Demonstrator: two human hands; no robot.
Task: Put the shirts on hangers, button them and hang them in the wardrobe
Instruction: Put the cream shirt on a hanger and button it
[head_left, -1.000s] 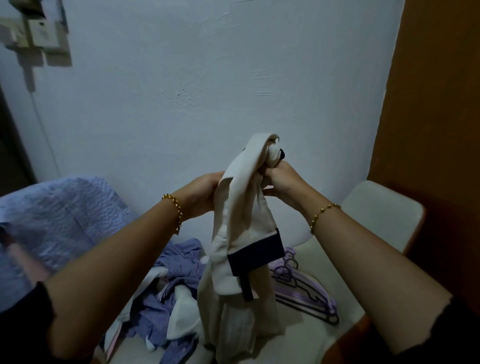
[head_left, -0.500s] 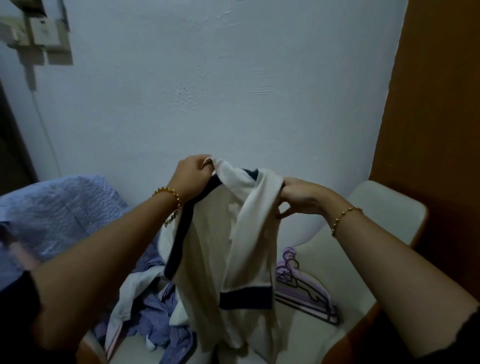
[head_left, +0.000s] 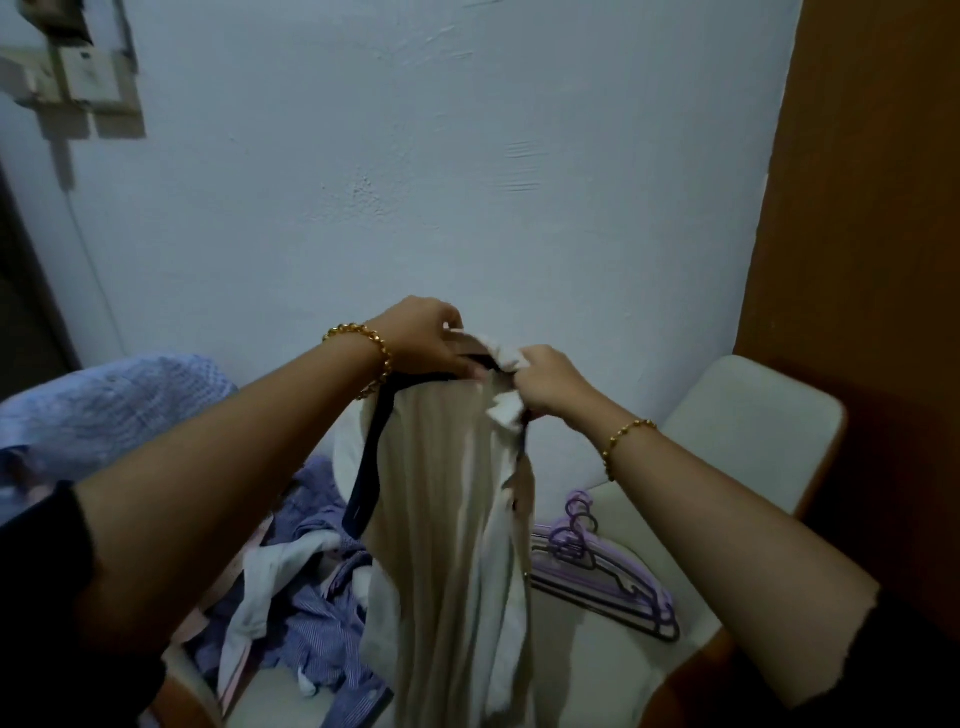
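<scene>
Both the left hand (head_left: 422, 339) and the right hand (head_left: 546, 387) hold the cream shirt (head_left: 447, 499) up above the chair (head_left: 748, 415), fingers curled round its dark-trimmed collar. Better to spread the collar and find both shoulders before taking one of the purple hangers (head_left: 602, 571) off the chair. No label or writing is readable

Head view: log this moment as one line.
left hand: grips top of cream navy-trimmed fabric shirt | right hand: grips shirt top | purple plastic hangers: lying on white padded chair | status: shirt not on hanger

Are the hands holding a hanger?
No, the left hand and right hand grip the cream shirt; the hangers lie on the chair.
</scene>
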